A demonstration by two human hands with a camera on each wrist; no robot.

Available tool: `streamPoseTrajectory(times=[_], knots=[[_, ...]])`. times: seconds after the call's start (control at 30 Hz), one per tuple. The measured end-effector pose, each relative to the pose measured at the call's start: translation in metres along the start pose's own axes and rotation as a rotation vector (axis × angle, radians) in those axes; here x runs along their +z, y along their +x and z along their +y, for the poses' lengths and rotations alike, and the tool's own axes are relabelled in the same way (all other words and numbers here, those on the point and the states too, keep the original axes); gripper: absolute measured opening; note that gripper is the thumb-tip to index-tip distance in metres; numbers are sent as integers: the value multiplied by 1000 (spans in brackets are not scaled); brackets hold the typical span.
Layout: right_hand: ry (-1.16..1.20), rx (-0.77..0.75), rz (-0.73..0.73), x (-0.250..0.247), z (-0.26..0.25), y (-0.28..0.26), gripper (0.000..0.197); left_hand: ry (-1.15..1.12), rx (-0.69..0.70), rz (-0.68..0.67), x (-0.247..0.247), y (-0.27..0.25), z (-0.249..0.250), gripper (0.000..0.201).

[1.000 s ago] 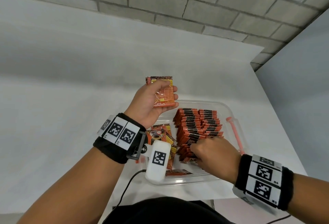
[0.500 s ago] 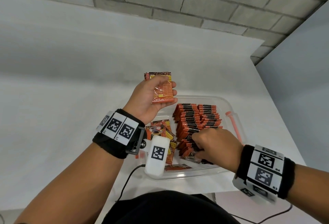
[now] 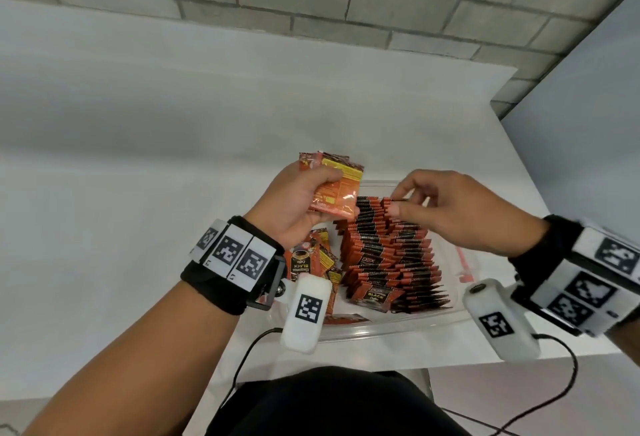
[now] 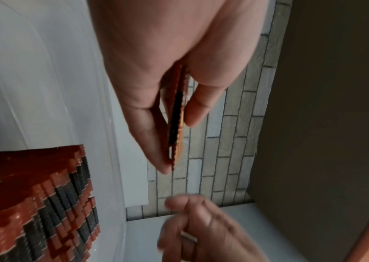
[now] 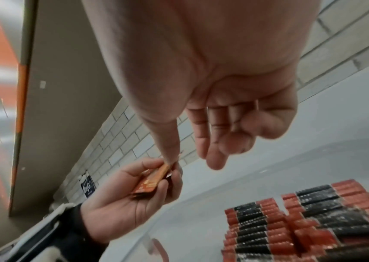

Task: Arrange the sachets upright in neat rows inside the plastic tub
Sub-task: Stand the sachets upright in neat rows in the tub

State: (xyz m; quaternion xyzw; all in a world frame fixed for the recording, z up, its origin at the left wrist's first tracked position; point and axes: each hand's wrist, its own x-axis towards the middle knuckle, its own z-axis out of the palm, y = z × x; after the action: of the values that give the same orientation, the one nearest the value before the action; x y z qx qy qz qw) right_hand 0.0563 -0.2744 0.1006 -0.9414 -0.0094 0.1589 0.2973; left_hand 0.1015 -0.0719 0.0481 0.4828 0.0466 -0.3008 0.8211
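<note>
A clear plastic tub (image 3: pixel 381 327) sits on the white table. Two rows of orange-and-black sachets (image 3: pixel 388 255) stand upright in it, also seen from the wrists (image 4: pixel 44 203) (image 5: pixel 313 221). Loose sachets (image 3: pixel 311 262) lie in the tub's left part. My left hand (image 3: pixel 313 181) grips a small stack of sachets (image 3: pixel 337 190) above the tub's far left corner, thumb on top (image 4: pixel 175 115) (image 5: pixel 152 182). My right hand (image 3: pixel 401 198) hovers over the far end of the rows, just right of that stack. Its fingers (image 5: pixel 212 141) are loosely curled and hold nothing.
A pink latch (image 3: pixel 462 259) sits on the tub's right rim. White table (image 3: pixel 173 193) stretches left and back to a grey brick wall (image 3: pixel 311 3). The table's near edge is just below the tub, with cables (image 3: pixel 249 356) hanging there.
My right hand has lifted off the near end of the rows and moved up and away to the far end, close to the held stack. The left hand stays put with its stack.
</note>
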Motion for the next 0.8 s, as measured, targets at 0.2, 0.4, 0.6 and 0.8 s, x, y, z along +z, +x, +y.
streamPoseTrajectory(times=[0.2, 0.4, 0.6, 0.8], knots=[[273, -86, 59, 15, -10, 16, 25, 208, 44, -29, 13, -4, -7, 20], [356, -202, 324, 13, -9, 22, 19, -20, 6, 38, 13, -5, -4, 51], [24, -424, 240, 33, -9, 14, 13, -79, 89, 12, 12, -9, -5, 21], [22, -441, 173, 37, -2, 17, 14, 106, 182, -6, 12, -14, -9, 20]])
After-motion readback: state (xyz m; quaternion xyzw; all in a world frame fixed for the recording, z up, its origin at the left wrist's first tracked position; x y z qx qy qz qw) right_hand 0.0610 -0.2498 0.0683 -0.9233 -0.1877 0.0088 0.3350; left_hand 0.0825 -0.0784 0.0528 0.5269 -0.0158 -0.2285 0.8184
